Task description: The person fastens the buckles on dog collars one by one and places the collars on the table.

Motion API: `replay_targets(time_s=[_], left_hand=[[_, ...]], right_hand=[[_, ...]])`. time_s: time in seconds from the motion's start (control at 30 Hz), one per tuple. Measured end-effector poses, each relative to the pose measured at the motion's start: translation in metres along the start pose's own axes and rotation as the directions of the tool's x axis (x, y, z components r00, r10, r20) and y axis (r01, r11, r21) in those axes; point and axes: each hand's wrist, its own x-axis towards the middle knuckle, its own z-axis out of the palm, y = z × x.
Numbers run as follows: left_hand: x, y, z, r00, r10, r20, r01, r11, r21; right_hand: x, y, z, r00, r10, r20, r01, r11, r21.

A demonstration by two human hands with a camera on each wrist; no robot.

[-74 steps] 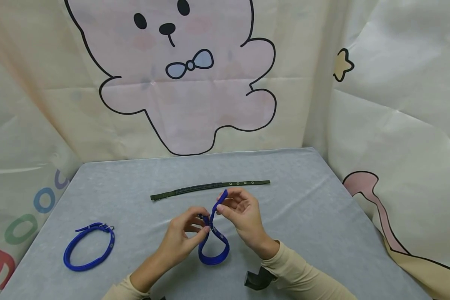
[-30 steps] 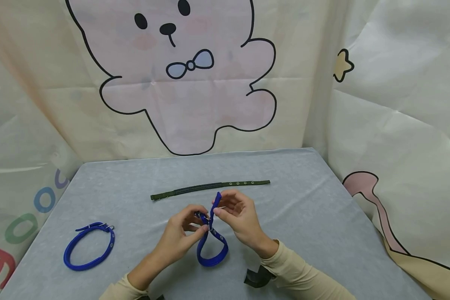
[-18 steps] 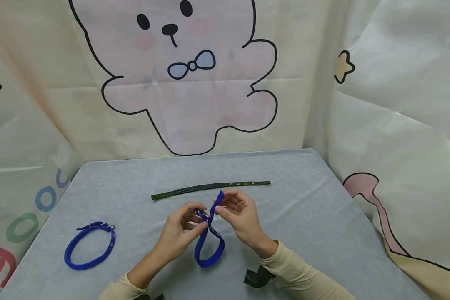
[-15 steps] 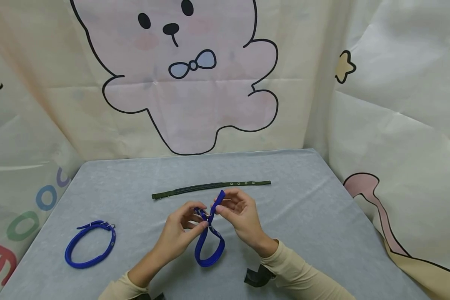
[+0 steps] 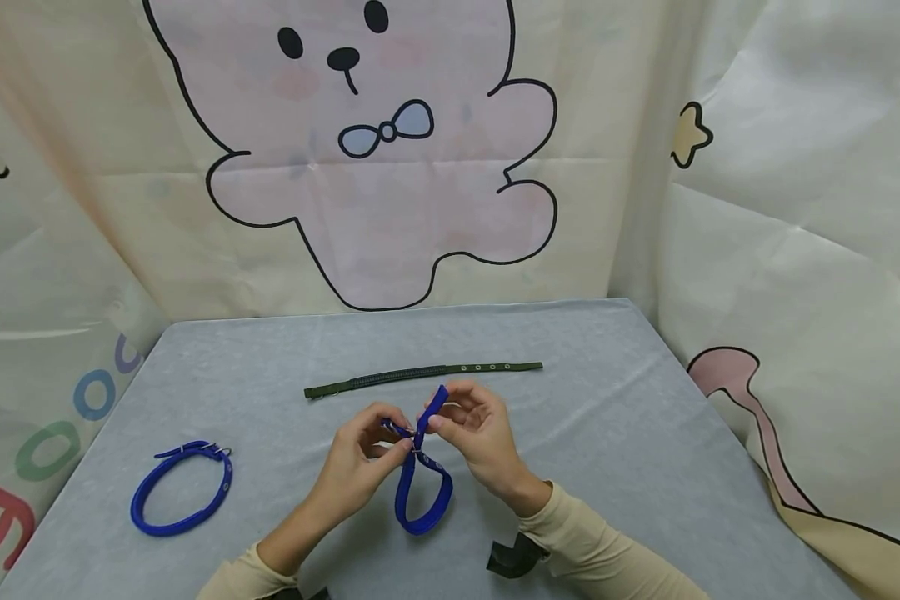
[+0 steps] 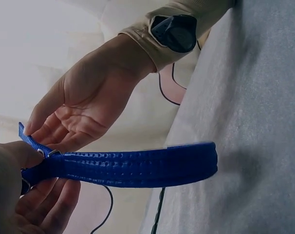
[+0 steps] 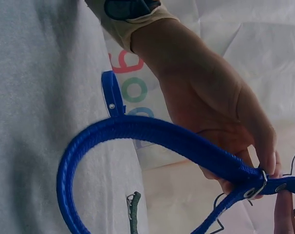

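Observation:
A blue dog collar [image 5: 422,526] with metal eyelets hangs in a teardrop loop between both hands, above the cloth. My left hand [image 5: 351,460] pinches it near the metal buckle [image 7: 262,184], where the two strap parts cross. Between thumb and fingers, my right hand [image 5: 483,432] grips the strap's free tip, which points up past the buckle. In the left wrist view, the padded, stitched band of the collar [image 6: 138,168] stretches away from the fingers. The right wrist view shows the strap passing through the buckle, with eyelets on both sides of it.
On the table's left lies a second blue collar [image 5: 167,530], buckled into a ring. Behind the hands a green collar [image 5: 397,376] lies stretched out flat. The grey cloth-covered table [image 5: 607,400] is enclosed by printed fabric walls [image 5: 795,275].
The buckle end swings out leftward and the loop hangs slightly lower. My left hand has risen a little, and my right hand has shifted slightly left, still gripping the tip.

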Motion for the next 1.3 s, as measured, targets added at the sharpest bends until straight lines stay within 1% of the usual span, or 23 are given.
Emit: replay_targets(time_s=[0.17, 0.27, 0.4, 0.53, 0.7, 0.8, 0.9, 1.0, 1.07, 1.2, 1.3], left_hand=[[-0.0008, 0.0, 0.0008, 1.0, 0.003, -0.016, -0.003, 1.0, 0.01], [-0.0021, -0.0003, 0.0018, 1.0, 0.022, -0.011, -0.022, 0.999, 0.04], [-0.0031, -0.0011, 0.003, 0.999, 0.045, -0.007, -0.044, 0.997, 0.06], [-0.0027, -0.0015, 0.0028, 0.999, 0.043, -0.015, -0.042, 0.999, 0.028], [-0.0019, -0.0007, 0.002, 0.999, 0.03, -0.017, -0.03, 0.999, -0.012], [-0.0018, 0.0008, 0.0017, 1.0, 0.015, -0.025, -0.015, 1.0, 0.007], [-0.0016, 0.0024, 0.0014, 0.999, -0.023, -0.028, 0.025, 0.997, 0.071], [-0.0006, 0.0042, 0.0002, 0.997, -0.074, -0.011, 0.075, 0.987, 0.144], [-0.0002, 0.0048, -0.0009, 0.995, -0.096, 0.008, 0.094, 0.981, 0.17], [0.0004, 0.006, -0.0032, 0.991, -0.126, 0.048, 0.117, 0.98, 0.158], [0.0009, 0.0063, -0.0048, 0.985, -0.152, 0.084, 0.138, 0.978, 0.154]], right_hand=[[-0.0018, -0.001, 0.0036, 1.0, -0.011, 0.011, 0.011, 1.0, -0.019], [-0.0023, -0.0013, 0.0046, 1.0, -0.006, -0.004, 0.006, 1.0, -0.03], [-0.0026, 0.0002, 0.0053, 1.0, -0.01, -0.016, 0.009, 0.997, -0.074], [-0.0027, 0.0012, 0.0059, 0.999, -0.029, -0.03, 0.025, 0.992, -0.124], [-0.0035, 0.001, 0.0062, 0.998, -0.046, -0.034, 0.04, 0.989, -0.141], [-0.0039, 0.0011, 0.0063, 0.998, -0.065, -0.024, 0.061, 0.989, -0.134], [-0.0036, 0.0022, 0.0063, 0.996, -0.087, -0.012, 0.084, 0.987, -0.133], [-0.0034, 0.0035, 0.0062, 0.996, -0.093, -0.01, 0.09, 0.987, -0.136], [-0.0034, 0.0047, 0.006, 0.995, -0.096, -0.009, 0.094, 0.985, -0.146], [-0.0045, 0.0055, 0.0065, 0.997, -0.077, -0.015, 0.074, 0.983, -0.167], [-0.0062, 0.0051, 0.0076, 0.998, -0.065, -0.004, 0.063, 0.978, -0.197]])
